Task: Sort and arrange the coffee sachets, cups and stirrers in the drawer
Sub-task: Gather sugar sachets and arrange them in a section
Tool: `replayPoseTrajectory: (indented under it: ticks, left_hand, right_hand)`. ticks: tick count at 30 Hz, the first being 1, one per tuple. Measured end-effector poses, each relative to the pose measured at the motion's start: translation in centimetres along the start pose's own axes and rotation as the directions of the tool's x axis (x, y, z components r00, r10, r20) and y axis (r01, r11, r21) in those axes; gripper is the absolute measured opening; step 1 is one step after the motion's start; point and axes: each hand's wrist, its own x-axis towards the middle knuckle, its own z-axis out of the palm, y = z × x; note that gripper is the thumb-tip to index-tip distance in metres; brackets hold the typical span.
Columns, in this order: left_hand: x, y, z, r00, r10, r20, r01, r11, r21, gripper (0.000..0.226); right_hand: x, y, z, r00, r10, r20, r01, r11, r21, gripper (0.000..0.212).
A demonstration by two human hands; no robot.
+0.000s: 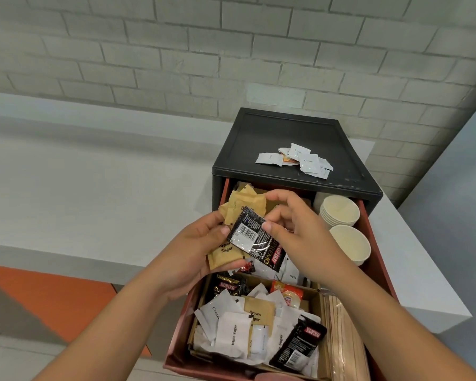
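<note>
Pinching the upper edge of a black Kopiko sachet [254,237] between thumb and forefinger, the right hand [294,232] meets the left hand [201,251] above the open red drawer [379,259]. The left hand curls round a fan of brown sugar sachets [242,204], its thumb pressing the black sachet against them; overlap hides how many are in the fan. Below, a cardboard tray [312,296] at the drawer's front holds a loose jumble: two more black sachets [300,345], one orange-red sachet [287,292], one brown one on top and many white sachets [232,336] of sugar and cream. A bundle of wooden stirrers [344,339] lies along the drawer's right wall, just beside the tray. At the back right lie a stack of paper cups [338,213] and, in front of it, a second cup [349,243], mouths towards the camera. On the black cabinet [272,127], a small heap of cream sachets [308,162] sits near the front edge. A white counter [80,174] runs wide to the left.
</note>
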Motion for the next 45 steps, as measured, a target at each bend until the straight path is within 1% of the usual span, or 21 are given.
replayPoseTrajectory:
  ticks: [7,12,13,15,17,18,20,22,24,26,28,30,32,34,36,37,38,39,41,43,45]
  left_hand:
    - [-0.6,-0.2,-0.4,0.999,-0.018,0.037,0.017,0.999,0.032,0.039]
    - [-0.5,-0.1,-0.5,0.999,-0.021,-0.037,0.022,1.000,0.007,0.035]
    - [-0.4,0.0,-0.5,0.997,-0.014,-0.073,0.013,1.000,-0.008,0.035]
    - [-0.2,0.2,-0.9,0.986,0.024,-0.164,-0.030,0.999,-0.033,0.030]
    - [-0.1,0.5,-1.3,0.966,0.071,-0.247,-0.083,0.996,-0.036,0.024]
    - [0.0,0.6,-1.6,0.958,0.086,-0.275,-0.097,0.995,-0.029,0.022]
    - [0.1,0.7,-2.0,0.947,0.094,-0.308,-0.103,0.995,-0.013,0.024]
    - [0.1,0.7,-2.1,0.944,0.085,-0.318,-0.091,0.996,-0.006,0.025]
    - [0.1,0.6,-2.1,0.945,0.076,-0.318,-0.083,0.997,-0.007,0.028]
    - [0.1,0.4,-2.0,0.948,0.067,-0.312,-0.075,0.997,-0.013,0.030]
    - [0.1,0.3,-1.9,0.950,0.057,-0.307,-0.066,0.998,-0.020,0.027]
    - [0.0,0.1,-1.9,0.950,0.049,-0.308,-0.059,0.998,-0.023,0.025]
    - [-0.1,-0.1,-1.8,0.949,0.041,-0.312,-0.050,0.999,-0.021,0.024]
    - [-0.1,-0.4,-1.5,0.949,0.037,-0.314,-0.045,0.999,-0.019,0.024]
    - [-0.1,-0.6,-1.1,0.952,0.041,-0.304,-0.044,0.999,-0.003,0.022]
    - [0.0,-0.7,-0.9,0.955,0.044,-0.294,-0.042,0.999,0.014,0.022]
    - [0.0,-0.8,-0.6,0.959,0.045,-0.279,-0.037,0.999,0.037,0.022]
    - [0.1,-0.8,-0.3,0.964,0.044,-0.262,-0.030,0.998,0.060,0.021]
    - [0.2,-1.0,0.3,0.971,0.031,-0.236,-0.009,0.995,0.094,0.021]
    - [0.3,-1.1,0.7,0.976,0.015,-0.219,0.009,0.994,0.110,0.021]
    - [0.4,-1.2,0.8,0.976,0.007,-0.218,0.019,0.993,0.115,0.022]
  right_hand:
    - [0.1,-0.2,0.6,0.997,0.041,0.067,-0.041,0.999,-0.001,0.031]
    - [0.3,-0.3,0.6,0.995,0.029,0.100,-0.029,1.000,0.000,0.030]
    - [0.3,-0.1,0.5,0.996,0.026,0.082,-0.027,1.000,0.013,0.029]
    - [0.6,0.5,0.0,0.999,0.038,-0.027,-0.037,0.999,0.029,0.026]
    - [1.1,1.5,-0.4,0.990,0.056,-0.130,-0.061,0.998,-0.035,0.024]
    - [1.4,1.9,-0.4,0.988,0.059,-0.143,-0.075,0.992,-0.104,0.025]
    - [2.0,2.9,0.2,0.990,0.097,-0.101,-0.119,0.965,-0.233,0.031]
    - [2.7,3.9,1.4,0.985,0.170,-0.043,-0.175,0.939,-0.297,0.028]
    - [3.2,4.8,2.8,0.972,0.234,-0.001,-0.224,0.930,-0.291,0.026]
    - [3.4,5.2,3.8,0.951,0.298,0.080,-0.267,0.926,-0.267,0.033]
    - [3.4,5.2,4.4,0.928,0.326,0.182,-0.249,0.903,-0.350,0.038]
    - [3.1,4.9,4.3,0.938,0.299,0.174,-0.208,0.889,-0.407,0.036]
    - [2.6,4.0,3.7,0.976,0.207,0.070,-0.181,0.945,-0.271,0.027]
    - [2.0,2.8,3.2,0.990,0.138,-0.028,-0.139,0.989,-0.046,0.020]
    - [1.6,1.5,3.0,0.991,0.125,-0.050,-0.115,0.979,0.171,0.027]
    - [1.5,1.0,3.0,0.992,0.114,-0.053,-0.099,0.968,0.229,0.033]
    - [1.5,0.6,2.9,0.994,0.092,-0.059,-0.075,0.968,0.238,0.035]
    - [1.5,0.3,2.9,0.996,0.063,-0.066,-0.047,0.975,0.217,0.030]
    - [1.6,-0.1,2.6,0.995,0.019,-0.097,-0.004,0.988,0.153,0.014]
    - [1.5,0.0,2.2,0.991,0.024,-0.133,-0.003,0.988,0.155,0.013]
    - [1.3,0.4,1.6,0.986,0.071,-0.150,-0.037,0.975,0.219,0.012]
